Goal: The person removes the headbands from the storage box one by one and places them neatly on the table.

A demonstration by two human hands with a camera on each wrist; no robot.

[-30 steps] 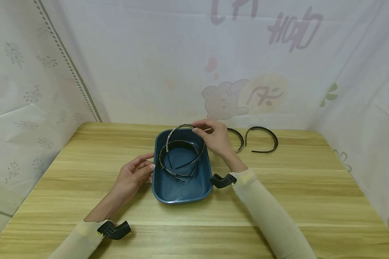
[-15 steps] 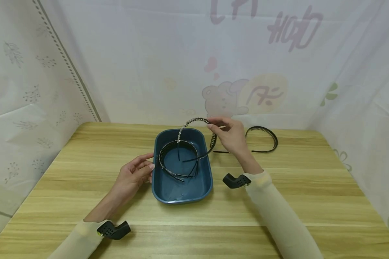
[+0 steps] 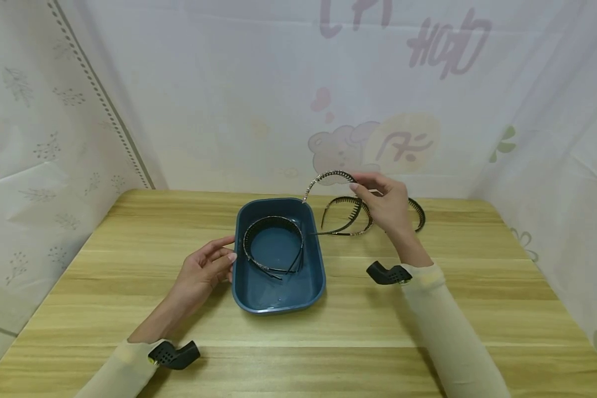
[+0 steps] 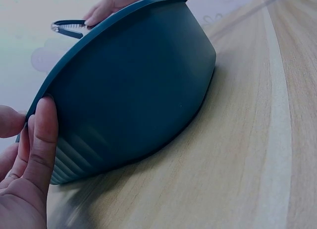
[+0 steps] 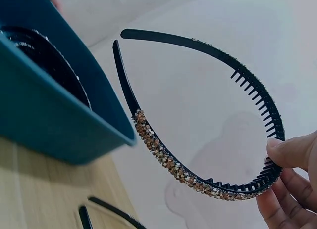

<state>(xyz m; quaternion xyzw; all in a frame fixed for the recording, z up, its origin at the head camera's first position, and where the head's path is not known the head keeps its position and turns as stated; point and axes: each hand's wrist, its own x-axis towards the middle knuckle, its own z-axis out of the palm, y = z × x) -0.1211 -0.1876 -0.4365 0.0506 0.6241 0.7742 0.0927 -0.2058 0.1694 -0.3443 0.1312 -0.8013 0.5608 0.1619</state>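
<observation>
Headband [image 3: 328,178] pinched by right hand [image 3: 385,207], arch up, tips toward tub [image 3: 278,298].

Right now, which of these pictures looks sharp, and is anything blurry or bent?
Head view: evenly lit, soft shadows, table edges bowed by the wide lens. Left wrist view: blue tub fairly sharp, left hand soft. Right wrist view: beaded headband crisp, backdrop washed out.

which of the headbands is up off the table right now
The rhinestone headband pinched in the right hand, held in the air just right of the blue tub. The others lie in the tub or flat on the table.
</observation>
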